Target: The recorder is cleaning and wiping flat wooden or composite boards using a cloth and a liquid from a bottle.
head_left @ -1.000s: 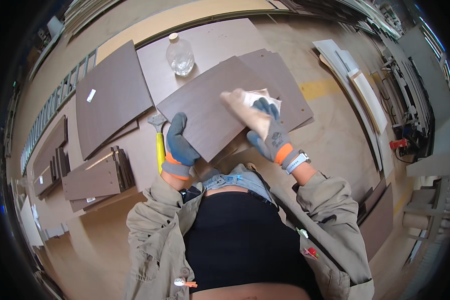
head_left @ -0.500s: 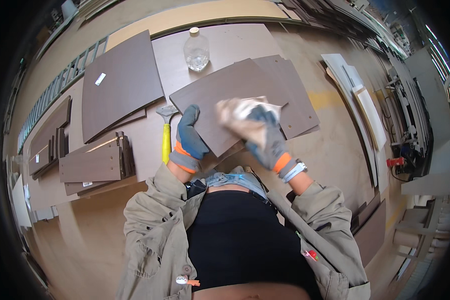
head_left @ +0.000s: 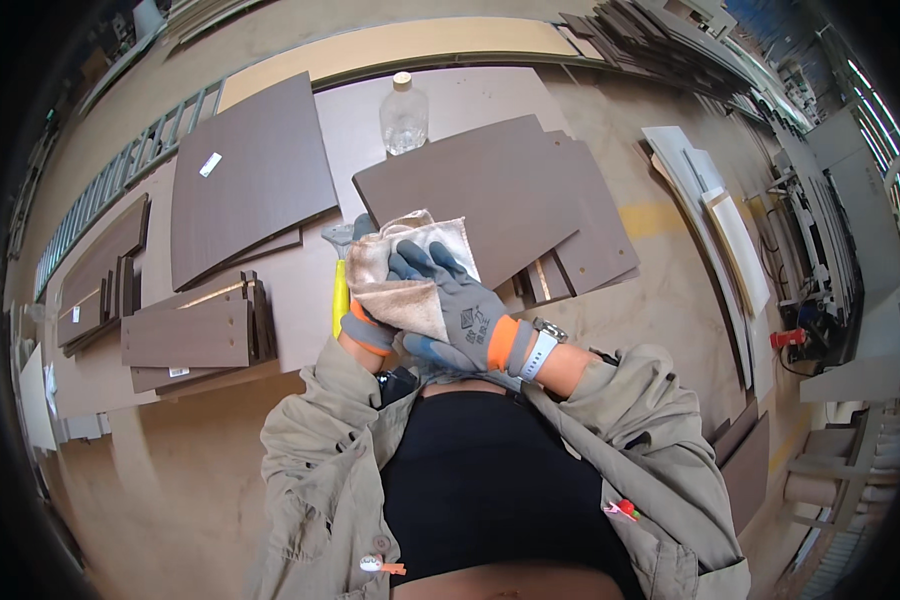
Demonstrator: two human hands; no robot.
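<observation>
The right hand (head_left: 460,305) lies across a beige and white cloth (head_left: 375,265), fingers bent into the fabric and gripping it. The left hand (head_left: 362,227) is mostly behind that cloth, with a blue fingertip showing at its far side; whether it is open or closed on anything cannot be told. The cloth sits just in front of the person, overlapping in view the left, near edge of the top panel (head_left: 490,190); contact between them is unclear. That panel lies on the right of the table (head_left: 355,115), askew over other boards. To handle the cloth well, it would probably help to fold it into a flat pad with no loose corners, spread the fingers for even pressure, and steady the panel with the other hand, since it sits askew and might slide. Counting, there are two gloved hands, one cloth, one clear bottle (head_left: 405,120) beyond the top panel, and one scraper (head_left: 340,293) with a yellow handle left of the cloth. At least two boards show under the top panel. On the left lie one large panel (head_left: 255,190) bearing one white label (head_left: 210,164), and two piles of narrow boards (head_left: 185,335), whose exact number is too overlapped to count.
</observation>
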